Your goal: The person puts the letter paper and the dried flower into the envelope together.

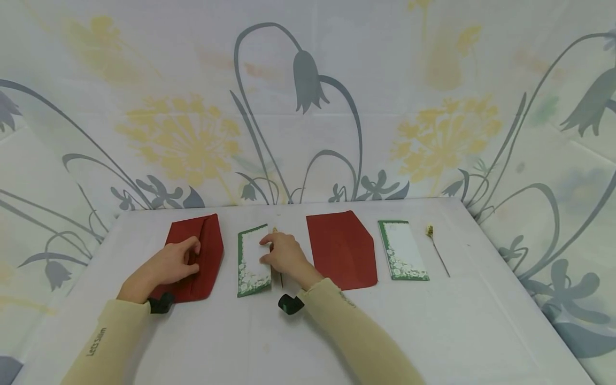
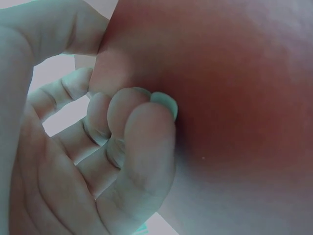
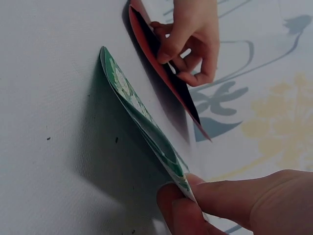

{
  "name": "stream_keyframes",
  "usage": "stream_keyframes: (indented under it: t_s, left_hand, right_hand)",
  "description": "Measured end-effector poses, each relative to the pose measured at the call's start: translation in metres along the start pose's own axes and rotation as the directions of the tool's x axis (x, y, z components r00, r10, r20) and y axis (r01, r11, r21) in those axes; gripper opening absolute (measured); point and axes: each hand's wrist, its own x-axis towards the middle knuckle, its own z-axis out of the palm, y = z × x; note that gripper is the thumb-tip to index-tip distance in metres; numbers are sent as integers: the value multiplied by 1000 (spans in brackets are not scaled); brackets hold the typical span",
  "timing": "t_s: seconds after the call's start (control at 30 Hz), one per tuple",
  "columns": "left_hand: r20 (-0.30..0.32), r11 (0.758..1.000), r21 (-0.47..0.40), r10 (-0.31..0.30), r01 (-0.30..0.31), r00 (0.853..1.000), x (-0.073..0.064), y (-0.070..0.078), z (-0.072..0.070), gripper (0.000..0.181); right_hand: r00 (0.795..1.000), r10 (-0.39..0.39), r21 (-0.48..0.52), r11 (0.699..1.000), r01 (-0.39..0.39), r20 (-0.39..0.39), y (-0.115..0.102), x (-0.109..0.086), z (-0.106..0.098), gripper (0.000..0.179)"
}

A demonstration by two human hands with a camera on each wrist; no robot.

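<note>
At the left of the table, in the head view, a red envelope (image 1: 209,267) is held by my left hand (image 1: 166,264), its flap side gaping a little. In the left wrist view the thumb and curled fingers of that hand (image 2: 68,122) meet the envelope's edge (image 2: 234,88). My right hand (image 1: 289,258) pinches the right edge of a white folded card (image 1: 249,262) with a green floral border. The right wrist view shows this card (image 3: 142,120) tilted up off the table, its layers slightly parted. Partly hidden behind the right hand lies a thin stem (image 1: 282,280).
Right of the hands lie a second red envelope (image 1: 339,251), a second green-bordered card (image 1: 403,251) and a small dried yellow flower (image 1: 430,231) on a thin stem. A white cloth (image 1: 481,331) covers the table; a flower-printed curtain (image 1: 366,123) stands behind.
</note>
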Motion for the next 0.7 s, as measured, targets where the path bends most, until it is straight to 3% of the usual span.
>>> stream_keyframes:
  t_s: [0.27,0.7]
  left_hand:
    - [13,1000,-16,18,-17,1000,1,-1,2,26]
    - [18,999,-30,17,-16,1000,2,-2,3,26]
  right_hand:
    - [999,-41,-21,999,42,4,4,-2,-4,23]
    - [995,-100,10,995,100,-4,10,-1,-9,25]
